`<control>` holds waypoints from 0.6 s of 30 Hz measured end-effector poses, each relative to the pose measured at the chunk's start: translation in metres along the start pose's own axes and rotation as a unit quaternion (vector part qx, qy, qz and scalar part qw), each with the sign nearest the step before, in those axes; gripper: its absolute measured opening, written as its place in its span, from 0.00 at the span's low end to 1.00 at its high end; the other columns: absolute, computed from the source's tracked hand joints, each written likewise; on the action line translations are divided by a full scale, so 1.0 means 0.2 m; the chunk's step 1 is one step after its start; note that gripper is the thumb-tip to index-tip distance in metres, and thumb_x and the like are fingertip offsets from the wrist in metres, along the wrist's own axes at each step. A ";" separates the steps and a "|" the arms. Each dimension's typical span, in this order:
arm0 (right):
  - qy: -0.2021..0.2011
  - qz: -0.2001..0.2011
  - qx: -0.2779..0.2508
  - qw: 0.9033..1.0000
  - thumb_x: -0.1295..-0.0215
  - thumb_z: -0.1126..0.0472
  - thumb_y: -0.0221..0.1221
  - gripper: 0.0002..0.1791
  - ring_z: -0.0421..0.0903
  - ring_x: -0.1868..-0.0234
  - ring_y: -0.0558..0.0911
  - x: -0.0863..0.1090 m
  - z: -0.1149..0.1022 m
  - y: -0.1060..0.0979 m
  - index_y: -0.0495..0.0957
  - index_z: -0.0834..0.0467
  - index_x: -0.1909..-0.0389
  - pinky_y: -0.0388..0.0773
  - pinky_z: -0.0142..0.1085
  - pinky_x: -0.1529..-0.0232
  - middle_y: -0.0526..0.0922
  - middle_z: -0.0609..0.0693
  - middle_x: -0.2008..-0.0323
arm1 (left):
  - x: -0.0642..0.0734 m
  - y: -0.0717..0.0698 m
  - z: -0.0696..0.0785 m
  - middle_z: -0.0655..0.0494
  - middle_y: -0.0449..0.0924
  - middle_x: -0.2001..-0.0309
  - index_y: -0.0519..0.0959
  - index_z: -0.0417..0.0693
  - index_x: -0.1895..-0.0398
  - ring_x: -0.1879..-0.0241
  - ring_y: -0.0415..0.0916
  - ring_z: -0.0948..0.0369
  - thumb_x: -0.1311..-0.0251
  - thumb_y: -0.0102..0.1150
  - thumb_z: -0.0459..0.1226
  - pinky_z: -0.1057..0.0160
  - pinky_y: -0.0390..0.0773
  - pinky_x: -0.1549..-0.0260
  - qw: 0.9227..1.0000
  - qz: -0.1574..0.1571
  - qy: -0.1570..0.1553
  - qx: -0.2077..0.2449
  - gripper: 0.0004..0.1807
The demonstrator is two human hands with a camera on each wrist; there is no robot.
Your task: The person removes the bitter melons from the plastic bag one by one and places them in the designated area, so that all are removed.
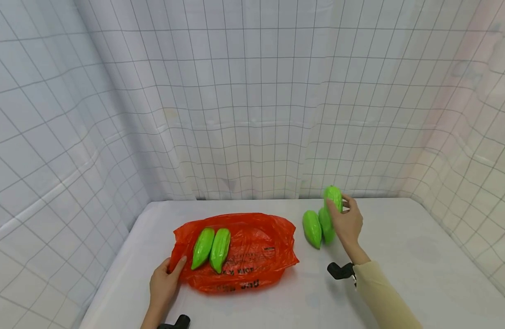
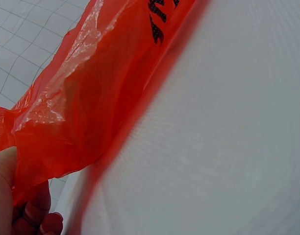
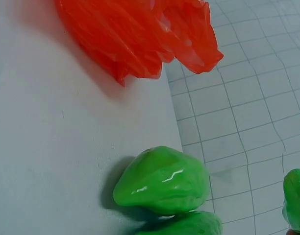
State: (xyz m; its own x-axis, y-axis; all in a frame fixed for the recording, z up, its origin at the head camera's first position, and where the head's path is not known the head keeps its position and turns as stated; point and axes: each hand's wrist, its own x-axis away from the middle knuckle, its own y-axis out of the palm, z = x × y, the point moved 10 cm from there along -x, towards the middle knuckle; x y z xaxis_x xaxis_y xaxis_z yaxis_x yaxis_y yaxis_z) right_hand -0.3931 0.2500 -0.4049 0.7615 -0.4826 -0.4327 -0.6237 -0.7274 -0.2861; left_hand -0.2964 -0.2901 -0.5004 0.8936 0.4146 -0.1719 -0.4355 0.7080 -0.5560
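A: The right grip [image 1: 348,221] is closed only as far as the held green piece [image 1: 333,197] allows, thumb on one side and fingers on the other. What about its partner?

B: The left grip [image 1: 163,278] pinches the left edge of the red bag [image 1: 252,235], thumb above and fingers below.

A: Where is the held piece, exactly?

B: At the far right of the bag, well apart from it. In the head view it overlaps the right loose piece [image 1: 324,224]; the left loose piece [image 1: 312,229] lies just beside that one on the surface [image 1: 301,301]. The right wrist view shows it only at the edge, apart from both, so I'd judge it lifted.

A: Then the step in hand?

B: Picking up one piece while the bag is steadied, I'd say. The next move calls for a secure hold and clearance from those two neighbours.

A: Which way does it point?

B: Its blunt top faces up the head view, long axis nearly vertical there. The hand hides the lower end, so upright or pointing away, I can't tell.

A: And the two pieces [image 1: 203,248] on the bag?

B: Side by side, tapered ends toward the person, long axes roughly parallel.
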 end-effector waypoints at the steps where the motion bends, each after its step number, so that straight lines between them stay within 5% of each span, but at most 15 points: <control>1: 0.002 0.000 0.005 1.000 0.41 0.46 0.63 0.30 0.53 0.65 0.76 0.00 0.01 0.00 0.73 0.61 0.43 0.67 0.44 0.65 0.79 0.59 0.55 | 0.00 0.00 0.00 0.56 0.71 0.81 0.79 0.37 0.60 0.76 0.65 0.59 0.37 0.57 0.52 0.63 0.63 0.76 1.000 0.000 0.000 0.000 0.23; 18: 0.041 -0.017 0.090 0.995 0.42 0.38 0.59 0.36 0.58 0.64 0.77 -0.06 0.14 -0.04 0.71 0.59 0.41 0.67 0.49 0.66 0.78 0.60 0.53 | 0.00 -0.01 0.01 0.56 0.70 0.82 0.79 0.38 0.62 0.77 0.65 0.59 0.38 0.58 0.50 0.62 0.62 0.76 1.000 0.002 0.007 -0.001 0.22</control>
State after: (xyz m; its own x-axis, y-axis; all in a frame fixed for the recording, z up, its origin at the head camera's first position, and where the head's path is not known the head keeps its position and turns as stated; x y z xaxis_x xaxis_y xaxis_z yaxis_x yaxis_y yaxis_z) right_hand -0.4031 0.2753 -0.4220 0.7898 -0.5029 -0.3511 -0.6133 -0.6483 -0.4511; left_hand -0.2958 -0.2898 -0.4986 0.8931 0.4094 -0.1866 -0.4395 0.7054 -0.5561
